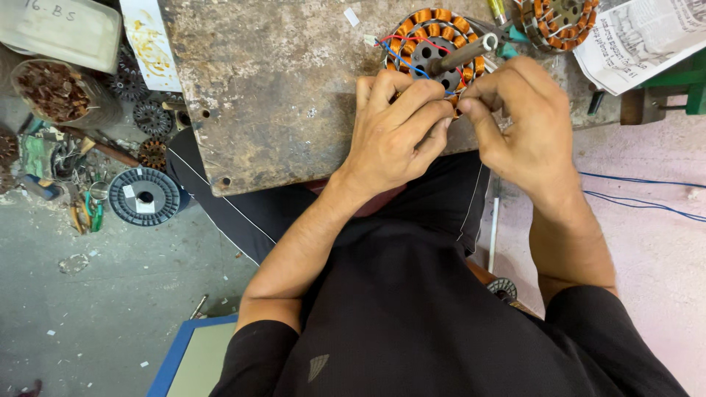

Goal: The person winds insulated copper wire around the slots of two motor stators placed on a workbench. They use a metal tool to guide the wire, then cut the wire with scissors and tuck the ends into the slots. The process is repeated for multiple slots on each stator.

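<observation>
While the wound stator lies at the near edge of the worn tabletop, it is worked on by both hands at its nearest rim. It is a round steel core ringed with copper-orange coils, with a metal shaft rising from its centre and red and blue leads crossing its face. The left hand is curled nearly closed, fingertips pinched together against the stator's near edge; what is pinched is too fine to be made out. The right hand is likewise closed in a pinch just beside it, at the same spot on the rim.

For such fine work, it is judged that the stator should be kept flat and steady, the pinch kept close to the coils, and the thin wire pulled gently so that it is not nicked or snapped.

Far left of the stator, a round tub is seen filled with small brownish scraps. Behind the tub, a pale lidded box is shut, so its contents cannot be told.
</observation>
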